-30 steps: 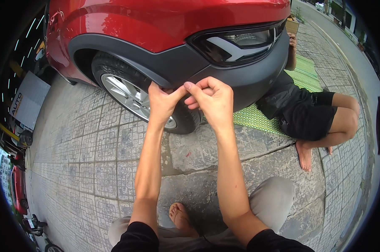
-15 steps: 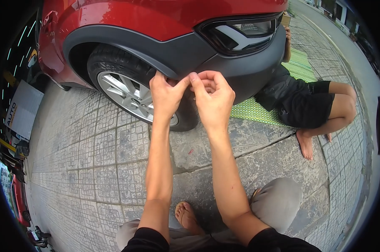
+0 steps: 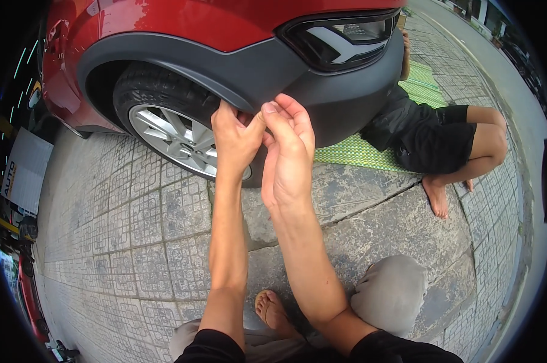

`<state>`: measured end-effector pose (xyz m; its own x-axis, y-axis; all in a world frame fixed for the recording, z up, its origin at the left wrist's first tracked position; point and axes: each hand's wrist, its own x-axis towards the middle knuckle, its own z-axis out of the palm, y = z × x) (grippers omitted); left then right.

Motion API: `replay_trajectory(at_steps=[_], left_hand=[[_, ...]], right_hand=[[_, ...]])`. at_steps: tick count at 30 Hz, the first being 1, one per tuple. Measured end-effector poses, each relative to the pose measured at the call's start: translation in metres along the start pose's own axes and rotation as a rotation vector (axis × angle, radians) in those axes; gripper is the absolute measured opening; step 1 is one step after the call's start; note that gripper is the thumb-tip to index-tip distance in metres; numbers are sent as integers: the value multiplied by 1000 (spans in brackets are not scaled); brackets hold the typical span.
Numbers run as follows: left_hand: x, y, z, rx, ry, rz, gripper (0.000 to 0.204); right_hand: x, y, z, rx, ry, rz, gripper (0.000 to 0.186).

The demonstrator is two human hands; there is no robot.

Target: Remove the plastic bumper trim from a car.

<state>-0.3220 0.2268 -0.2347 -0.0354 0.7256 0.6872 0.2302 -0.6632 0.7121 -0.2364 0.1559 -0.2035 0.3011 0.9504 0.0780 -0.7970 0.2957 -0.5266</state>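
Note:
My left hand (image 3: 234, 139) is closed at the lower edge of the dark grey wheel arch trim (image 3: 182, 54), its fingertips partly hidden behind that edge. Its thumb points right and meets the tips of my right hand (image 3: 289, 145), whose thumb and fingers are pinched together just under the bumper (image 3: 340, 103). Whatever is between the fingers is too small or hidden to make out. Just behind and left of my hands is the front wheel (image 3: 176, 136), a black tyre with silver spokes, under the red car body (image 3: 158, 24).
A person in black shorts (image 3: 433, 145) lies on a green woven mat (image 3: 367, 154) at the right, upper body hidden by the bumper. A headlight (image 3: 343, 42) sits above my hands. Patterned paving (image 3: 122, 236) spreads below, and a white sign board (image 3: 26, 169) stands far left.
My right hand has turned, its palm side now facing more to the left, and shifted slightly left against my left thumb. My left hand stays at the trim edge. The view has shifted a little.

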Motion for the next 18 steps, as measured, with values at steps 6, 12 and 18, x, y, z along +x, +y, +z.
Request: replay_trajectory(at_steps=[6, 12, 18], left_hand=[[3, 11, -8, -2, -14, 29, 38], [6, 19, -16, 98, 22, -18, 60], [13, 29, 23, 157, 347, -96, 66]], right_hand=[[6, 10, -2, 161, -11, 11, 49], [7, 11, 13, 215, 78, 35, 40], [18, 17, 16, 150, 198, -39, 31]])
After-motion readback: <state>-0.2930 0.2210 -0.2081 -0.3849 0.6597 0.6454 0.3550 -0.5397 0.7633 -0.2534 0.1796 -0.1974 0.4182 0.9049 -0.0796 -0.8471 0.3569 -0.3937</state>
